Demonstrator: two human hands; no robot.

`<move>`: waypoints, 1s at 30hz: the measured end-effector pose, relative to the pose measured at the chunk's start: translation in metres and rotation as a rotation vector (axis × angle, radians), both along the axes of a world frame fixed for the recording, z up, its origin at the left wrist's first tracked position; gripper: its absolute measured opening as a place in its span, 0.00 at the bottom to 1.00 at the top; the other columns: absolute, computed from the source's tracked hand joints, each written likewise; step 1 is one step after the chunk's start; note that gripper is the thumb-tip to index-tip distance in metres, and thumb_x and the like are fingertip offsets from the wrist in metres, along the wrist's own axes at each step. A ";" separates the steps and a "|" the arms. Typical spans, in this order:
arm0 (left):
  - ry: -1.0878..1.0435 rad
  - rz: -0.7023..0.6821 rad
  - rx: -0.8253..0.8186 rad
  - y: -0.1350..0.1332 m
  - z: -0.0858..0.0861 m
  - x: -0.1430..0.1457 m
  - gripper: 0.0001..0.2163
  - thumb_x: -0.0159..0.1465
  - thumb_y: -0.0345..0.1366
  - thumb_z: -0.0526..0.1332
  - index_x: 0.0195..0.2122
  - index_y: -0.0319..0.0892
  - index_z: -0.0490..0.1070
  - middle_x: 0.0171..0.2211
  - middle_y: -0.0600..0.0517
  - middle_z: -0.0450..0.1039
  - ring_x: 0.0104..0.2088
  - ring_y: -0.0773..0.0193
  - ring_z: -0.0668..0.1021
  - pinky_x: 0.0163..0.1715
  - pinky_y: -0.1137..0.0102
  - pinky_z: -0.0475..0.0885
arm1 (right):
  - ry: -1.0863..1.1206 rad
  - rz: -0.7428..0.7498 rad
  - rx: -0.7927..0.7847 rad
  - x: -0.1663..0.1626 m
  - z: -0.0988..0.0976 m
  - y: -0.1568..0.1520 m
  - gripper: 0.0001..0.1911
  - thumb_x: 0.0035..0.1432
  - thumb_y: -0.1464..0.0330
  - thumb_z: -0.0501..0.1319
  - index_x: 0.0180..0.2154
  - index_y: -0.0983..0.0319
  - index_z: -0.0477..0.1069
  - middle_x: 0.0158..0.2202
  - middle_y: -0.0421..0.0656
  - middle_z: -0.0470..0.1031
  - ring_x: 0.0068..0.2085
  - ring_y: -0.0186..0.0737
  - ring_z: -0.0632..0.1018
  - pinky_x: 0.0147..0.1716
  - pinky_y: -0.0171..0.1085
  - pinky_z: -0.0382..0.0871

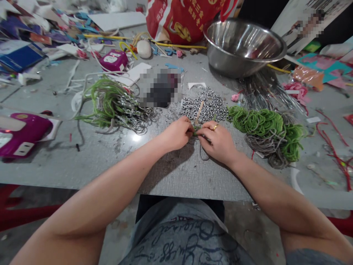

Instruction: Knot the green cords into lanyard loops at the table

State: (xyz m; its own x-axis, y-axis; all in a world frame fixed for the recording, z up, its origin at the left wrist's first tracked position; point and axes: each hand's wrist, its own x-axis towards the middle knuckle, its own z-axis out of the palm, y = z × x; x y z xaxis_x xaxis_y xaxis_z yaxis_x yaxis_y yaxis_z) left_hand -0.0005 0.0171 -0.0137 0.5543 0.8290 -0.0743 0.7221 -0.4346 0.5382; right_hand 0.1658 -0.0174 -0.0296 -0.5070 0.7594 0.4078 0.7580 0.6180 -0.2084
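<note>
My left hand and my right hand meet at the middle of the table, both with fingers pinched on a green and grey cord. A grey loop of it hangs below my right fingers, which wear a gold ring. Just beyond the hands lies a pile of silver beads, with a thin wooden stick standing out of it. To the right is a heap of green and grey cords. On the left lies a bundle of cords strung with silver beads.
A steel bowl and a red bag stand at the back. Purple power strips sit at the left, scraps beyond. Silver tinsel strands lie before the bowl; red cords lie far right.
</note>
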 end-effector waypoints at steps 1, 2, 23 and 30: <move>0.002 0.000 -0.002 0.000 0.000 0.000 0.10 0.58 0.25 0.53 0.33 0.36 0.74 0.37 0.48 0.68 0.37 0.63 0.73 0.42 0.68 0.68 | -0.021 0.024 0.012 0.000 0.000 -0.001 0.12 0.59 0.71 0.52 0.34 0.62 0.75 0.34 0.47 0.72 0.37 0.42 0.71 0.35 0.41 0.66; 0.003 0.003 -0.006 0.000 0.001 0.000 0.10 0.58 0.25 0.53 0.33 0.36 0.74 0.37 0.48 0.68 0.37 0.63 0.73 0.42 0.68 0.68 | -0.047 0.042 0.023 0.000 0.000 -0.002 0.12 0.59 0.70 0.52 0.34 0.62 0.75 0.33 0.47 0.73 0.35 0.42 0.71 0.34 0.41 0.65; -0.090 0.048 0.033 0.002 -0.004 -0.003 0.07 0.56 0.25 0.56 0.30 0.38 0.73 0.33 0.51 0.68 0.33 0.67 0.73 0.40 0.70 0.70 | -0.011 0.180 -0.056 0.003 0.003 -0.013 0.13 0.58 0.70 0.53 0.32 0.63 0.77 0.29 0.46 0.74 0.33 0.41 0.71 0.34 0.40 0.64; -0.057 0.064 -0.016 0.002 0.000 -0.001 0.07 0.56 0.25 0.56 0.31 0.37 0.73 0.34 0.51 0.69 0.36 0.65 0.74 0.41 0.70 0.69 | -0.060 0.084 0.004 0.005 0.003 -0.011 0.13 0.59 0.70 0.53 0.38 0.65 0.77 0.31 0.47 0.75 0.33 0.41 0.72 0.33 0.41 0.66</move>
